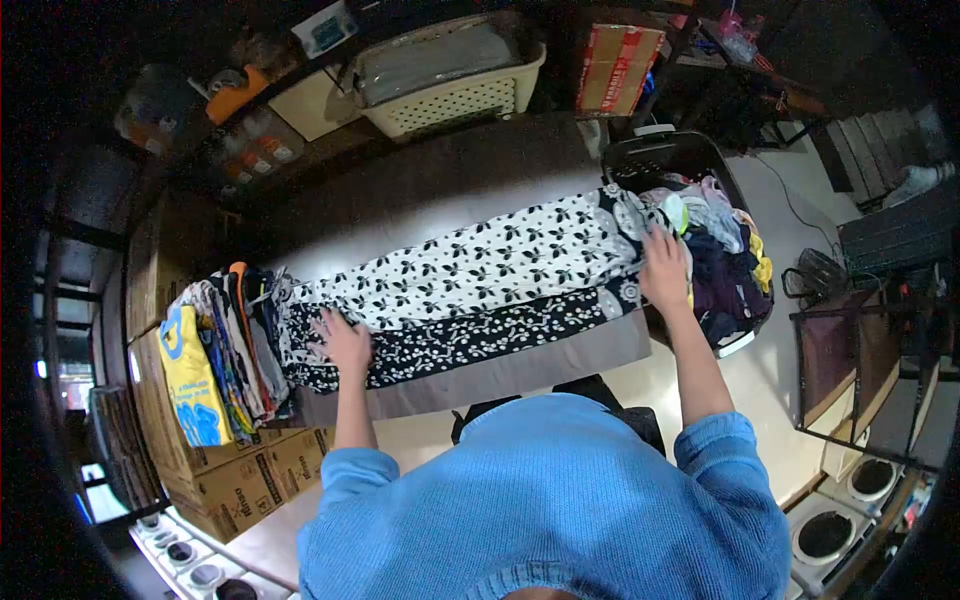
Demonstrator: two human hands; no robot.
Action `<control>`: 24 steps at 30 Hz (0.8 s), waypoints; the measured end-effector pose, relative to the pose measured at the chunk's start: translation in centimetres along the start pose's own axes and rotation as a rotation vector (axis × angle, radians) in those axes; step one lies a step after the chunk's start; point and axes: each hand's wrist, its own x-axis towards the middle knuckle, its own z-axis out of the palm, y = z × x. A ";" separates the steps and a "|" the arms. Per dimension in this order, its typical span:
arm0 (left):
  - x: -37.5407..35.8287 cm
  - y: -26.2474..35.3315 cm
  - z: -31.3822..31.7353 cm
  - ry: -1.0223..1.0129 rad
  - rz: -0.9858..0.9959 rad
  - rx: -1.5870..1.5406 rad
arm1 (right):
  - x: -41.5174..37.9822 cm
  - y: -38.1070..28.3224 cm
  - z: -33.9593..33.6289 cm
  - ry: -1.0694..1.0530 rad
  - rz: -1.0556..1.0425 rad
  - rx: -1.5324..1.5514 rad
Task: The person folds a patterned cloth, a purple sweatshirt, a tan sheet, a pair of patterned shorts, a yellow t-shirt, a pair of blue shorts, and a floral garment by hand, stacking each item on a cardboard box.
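Note:
A long black-and-white patterned cloth [480, 265] lies stretched across the table, with a white leaf-print band along the far side and a black floral band along the near side. My left hand [342, 342] rests flat on its left part, fingers spread. At the cloth's right end, my right hand [664, 268] lies over the bunched edge, beside the laundry basket; its fingers are stretched out. Whether those fingertips pinch any fabric is hard to see.
Heaped clothes fill a dark laundry basket [735, 185] at the right. Folded clothes, including a yellow shirt [196, 375], hang at the table's left end near cardboard boxes [260, 485]. A cream basket [455, 105] stands behind the dark table [500, 165].

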 end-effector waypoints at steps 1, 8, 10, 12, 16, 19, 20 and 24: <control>-1.3 2.6 -0.7 0.063 0.077 -0.059 | 1.0 -0.2 -1.5 -0.138 -0.070 -0.122; -10.4 14.5 2.8 -0.123 0.149 -0.185 | 3.0 7.7 0.0 -0.075 -0.272 -0.165; -10.1 14.8 2.5 -0.171 0.121 -0.224 | 2.5 10.1 -0.5 0.006 -0.353 -0.057; -9.4 14.7 1.8 -0.260 0.071 -0.263 | 0.8 11.1 -2.4 -0.254 -0.346 -0.076; -9.3 18.1 0.5 -0.264 -0.032 -0.104 | 3.4 13.8 -0.8 -0.355 -0.060 0.205; -12.0 23.1 -1.5 -0.126 0.149 -0.209 | 8.8 13.2 1.7 -0.158 -0.020 0.594; -13.0 24.8 -1.4 -0.093 0.174 -0.256 | 11.2 13.1 3.9 -0.200 -0.049 0.703; -15.7 28.0 1.4 -0.195 0.119 -0.208 | 16.3 10.3 9.0 -0.687 -0.004 0.463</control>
